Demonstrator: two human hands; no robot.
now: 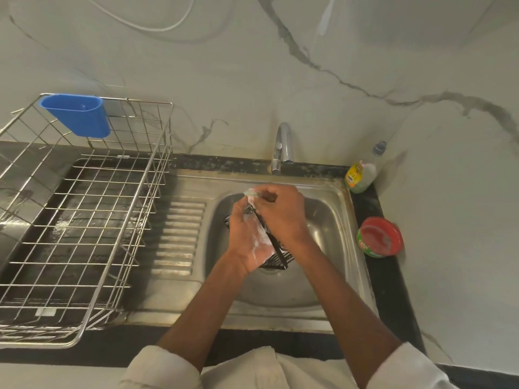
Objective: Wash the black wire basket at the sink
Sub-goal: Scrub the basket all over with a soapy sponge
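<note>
The black wire basket (276,255) is held tilted over the steel sink bowl (323,220), mostly hidden between my two hands. My left hand (247,240), covered in white foam, grips its left side with the palm turned up. My right hand (283,211) lies over the basket's top and pinches a pale green scrubber (251,192) at its far end. The tap (282,147) stands behind the bowl; no water stream shows.
A large steel wire dish rack (84,220) with a blue plastic cup (77,113) hooked on its back rim fills the left counter. A dish-soap bottle (362,172) and a red-lidded green tub (379,237) stand on the dark ledge right of the sink. A marble wall rises behind.
</note>
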